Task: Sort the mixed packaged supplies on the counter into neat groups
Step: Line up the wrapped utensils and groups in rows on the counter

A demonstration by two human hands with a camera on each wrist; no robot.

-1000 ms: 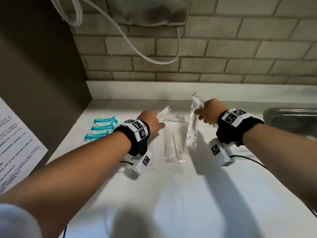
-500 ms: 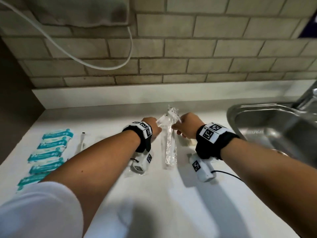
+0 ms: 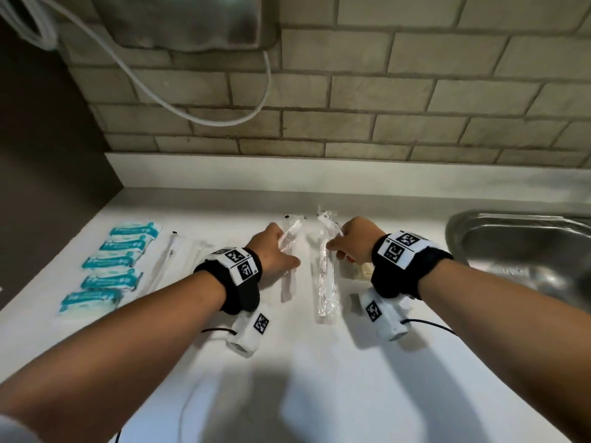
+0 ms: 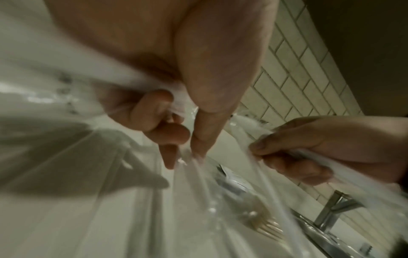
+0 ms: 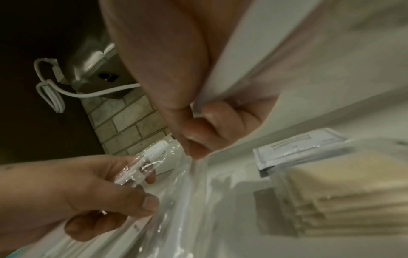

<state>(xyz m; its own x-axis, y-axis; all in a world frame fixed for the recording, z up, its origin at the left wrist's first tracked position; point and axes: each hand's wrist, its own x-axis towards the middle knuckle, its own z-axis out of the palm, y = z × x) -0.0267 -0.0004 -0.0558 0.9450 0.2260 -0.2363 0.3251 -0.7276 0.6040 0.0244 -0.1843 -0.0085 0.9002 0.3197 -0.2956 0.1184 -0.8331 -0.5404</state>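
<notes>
Two clear plastic sleeves are in your hands at the middle of the white counter (image 3: 319, 378). Your left hand (image 3: 271, 251) curls its fingers and thumb round a clear-wrapped white toothbrush packet (image 3: 289, 243), whose near end lies on the counter while its far end tilts up. Your right hand (image 3: 355, 244) pinches a second long clear packet (image 3: 326, 276) near its top edge; that packet runs toward you and its near end rests on the counter between your two wrists. The two packets sit close together but apart.

To your left, five teal-and-white wrapped packets (image 3: 112, 260) lie in a column near the counter's left edge, with more thin clear-wrapped white sticks (image 3: 166, 263) just beside them. Under your right hand, a stack of cream folded pads in clear wrap (image 5: 344, 199) sits by a flat white printed sachet (image 5: 295, 148). The steel sink (image 3: 518, 251) cuts into the counter on your right, so the counter ends near that wrist. Open counter stretches toward you, below both forearms; the tiled wall (image 3: 383, 107) closes the far side.
</notes>
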